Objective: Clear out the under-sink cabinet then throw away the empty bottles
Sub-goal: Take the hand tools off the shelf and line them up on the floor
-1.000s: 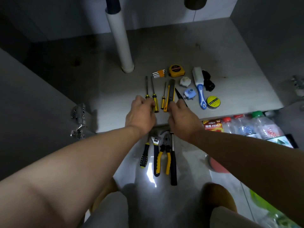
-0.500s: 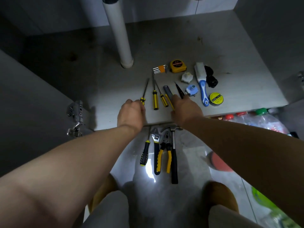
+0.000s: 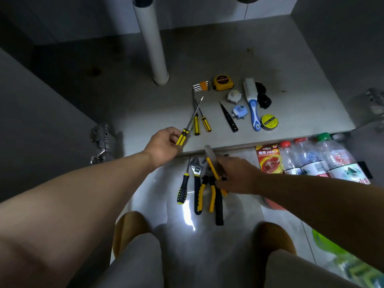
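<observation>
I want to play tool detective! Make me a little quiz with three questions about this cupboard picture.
1. True or false: the left hand holds a yellow-and-black screwdriver.
2. What does the right hand hold? A) a utility knife B) the tape measure C) a scrubbing brush
3. Fill in: the rightmost bottle in the row has a ____ cap.

Key: 1 true; 2 A; 3 green.
</observation>
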A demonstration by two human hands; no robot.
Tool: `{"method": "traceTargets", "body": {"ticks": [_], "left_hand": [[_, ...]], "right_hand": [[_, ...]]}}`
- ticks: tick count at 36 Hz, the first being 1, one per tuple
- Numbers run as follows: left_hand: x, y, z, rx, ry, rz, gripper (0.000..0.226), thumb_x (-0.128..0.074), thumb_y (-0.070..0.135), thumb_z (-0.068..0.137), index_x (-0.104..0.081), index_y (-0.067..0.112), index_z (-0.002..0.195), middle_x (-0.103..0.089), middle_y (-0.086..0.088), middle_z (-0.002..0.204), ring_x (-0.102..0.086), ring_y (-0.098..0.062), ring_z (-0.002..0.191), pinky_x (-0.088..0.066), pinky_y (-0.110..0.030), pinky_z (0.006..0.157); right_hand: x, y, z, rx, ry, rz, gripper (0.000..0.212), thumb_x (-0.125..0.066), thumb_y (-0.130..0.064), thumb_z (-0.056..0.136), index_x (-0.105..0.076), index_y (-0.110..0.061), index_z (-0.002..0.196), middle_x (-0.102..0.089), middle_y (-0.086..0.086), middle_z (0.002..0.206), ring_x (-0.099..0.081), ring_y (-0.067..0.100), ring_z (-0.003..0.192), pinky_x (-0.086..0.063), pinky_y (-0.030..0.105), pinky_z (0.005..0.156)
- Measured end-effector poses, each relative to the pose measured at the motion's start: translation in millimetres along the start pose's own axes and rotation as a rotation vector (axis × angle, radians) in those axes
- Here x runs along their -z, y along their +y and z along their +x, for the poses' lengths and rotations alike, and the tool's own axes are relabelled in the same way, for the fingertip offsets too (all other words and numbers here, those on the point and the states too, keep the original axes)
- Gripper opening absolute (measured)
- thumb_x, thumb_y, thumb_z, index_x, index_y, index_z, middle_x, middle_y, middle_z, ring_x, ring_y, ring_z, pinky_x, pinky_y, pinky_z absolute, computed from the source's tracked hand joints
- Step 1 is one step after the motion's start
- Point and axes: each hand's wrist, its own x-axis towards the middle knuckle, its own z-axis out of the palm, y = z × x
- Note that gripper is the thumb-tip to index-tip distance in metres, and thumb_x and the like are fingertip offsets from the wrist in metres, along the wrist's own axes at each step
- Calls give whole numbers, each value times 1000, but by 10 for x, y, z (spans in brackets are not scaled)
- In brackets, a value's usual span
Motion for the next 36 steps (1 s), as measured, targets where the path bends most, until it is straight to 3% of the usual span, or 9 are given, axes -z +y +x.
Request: {"method": "traceTargets", "body": {"ticks": [6,11,14,17,20,24,27,32,36], "left_hand": [[2,29,-139,-29,-237,-20,30,-63,-18,84,-61,2,106,-52,-13,88,-51,-22,79,-48,-23,73],[-104,-73,-268,73,-522,140,26,-68,-8,87,-62,3,110,-58,-13,88,-59,-18,80,-53,-21,71],[-201,-162,-282,199,-704,271,33,-68,-6,88,-58,-2,119,-64,-20,101,-67,-31,93,-56,-44,90],[-298,-283,-309,351,-795,346,37,-69,-3,90,-53,8,122,-63,-21,108,-68,-39,100,-57,-46,95],[-340,-428,-323,412,-777,352,34,-69,-4,90,-52,11,116,-60,-11,97,-67,-32,91,-61,-35,80],[-356,-564,-319,388,-682,377,28,-67,-4,91,-63,-4,119,-70,-22,115,-72,-37,104,-59,-48,92],[-367,-648,-279,352,-582,469,24,-66,2,90,-66,1,114,-74,-18,111,-74,-32,100,-60,-45,91],[-394,-746,-271,191,-431,806,5,-59,21,91,-59,17,93,-68,-5,101,-65,-24,90,-48,-27,71],[-466,-830,-272,258,-423,635,39,-60,14,92,-50,13,130,-66,-9,120,-65,-26,105,-51,-32,81]], "right_hand": [[-361,188,-44,-478,-426,132,27,-64,-33,92,-62,-12,76,-68,-3,49,-72,13,54,-61,25,61],[-420,266,14,-690,-403,261,18,-70,-23,90,-64,-5,87,-74,14,77,-75,24,63,-63,34,59],[-442,310,82,-732,-350,290,14,-70,-17,90,-62,-5,89,-74,16,78,-75,24,62,-62,32,56],[-430,308,154,-726,-307,306,11,-65,-9,91,-64,-4,101,-70,14,87,-74,24,73,-64,35,70],[-404,281,214,-635,-243,243,19,-64,-10,90,-64,-2,108,-63,6,76,-69,20,69,-63,34,70],[-360,237,249,-653,-294,270,27,-62,-5,92,-51,-3,117,-67,23,100,-73,34,89,-62,44,80],[-332,219,264,-633,-322,262,29,-60,-6,94,-47,-2,120,-66,24,108,-72,33,92,-62,42,82],[-378,207,245,-558,-266,199,27,-62,-13,93,-54,-2,116,-55,4,76,-57,16,60,-55,32,63],[-425,216,235,-624,-279,324,55,-65,-10,91,-37,-2,137,-57,9,93,-64,22,77,-59,35,64]]}}
